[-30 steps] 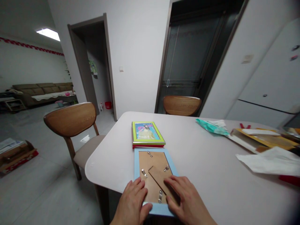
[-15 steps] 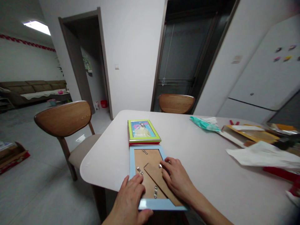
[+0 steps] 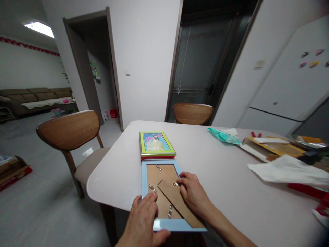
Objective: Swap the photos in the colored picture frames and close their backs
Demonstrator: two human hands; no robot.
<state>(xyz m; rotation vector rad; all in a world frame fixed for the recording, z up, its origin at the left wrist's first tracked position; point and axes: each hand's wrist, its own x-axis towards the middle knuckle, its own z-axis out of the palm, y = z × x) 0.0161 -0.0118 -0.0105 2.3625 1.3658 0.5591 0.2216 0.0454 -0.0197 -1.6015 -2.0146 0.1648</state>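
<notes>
A light blue picture frame [image 3: 144, 178] lies face down at the table's front edge, its brown backing board [image 3: 164, 173] and slanted stand leg [image 3: 177, 202] facing up. Small metal clips sit around the board, among them a left clip [image 3: 152, 188] and a lower clip [image 3: 170, 211]. My left hand [image 3: 142, 218] is closed around the frame's lower left corner, thumb along the front edge. With curled fingers, my right hand [image 3: 195, 193] grips at the right clip [image 3: 175, 184]; its fingertips partly cover it. Beyond lies a green picture frame [image 3: 169, 140] on a red one.
On the right of the white table [image 3: 218, 164] are a teal wrapper [image 3: 224, 136], a white sheet [image 3: 282, 171] and opened packaging [image 3: 277, 147]. A wooden chair [image 3: 73, 132] stands left, another chair [image 3: 193, 114] behind the table.
The right clip has turned slightly under my right fingers, which have shifted a little. My left hand remains at the frame's corner, barely moved.
</notes>
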